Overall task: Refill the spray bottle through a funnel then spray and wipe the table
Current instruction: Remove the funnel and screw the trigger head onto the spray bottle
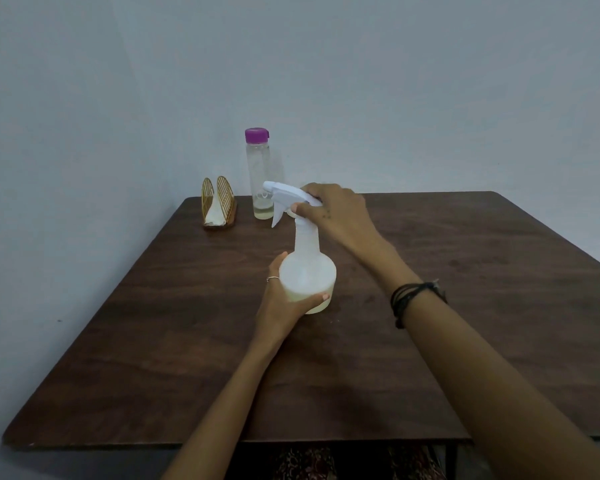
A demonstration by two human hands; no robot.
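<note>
Early stage, by look of it: spray bottle (307,271) upright at table (465,306) centre, spray head (288,195) seated on neck. Left hand (284,299) wrapped round base, steadying. Right hand (329,209) curled over spray head at collar, probably twisting; on or off, cannot tell. Little liquid visible in bottle base. No funnel in view. Spraying, wiping likely left.

Water bottle (258,174), purple cap on, nearly empty, at 11 o'clock of spray bottle. Napkin holder (218,204) farther left, about 10 o'clock. Nothing blocking hands.
</note>
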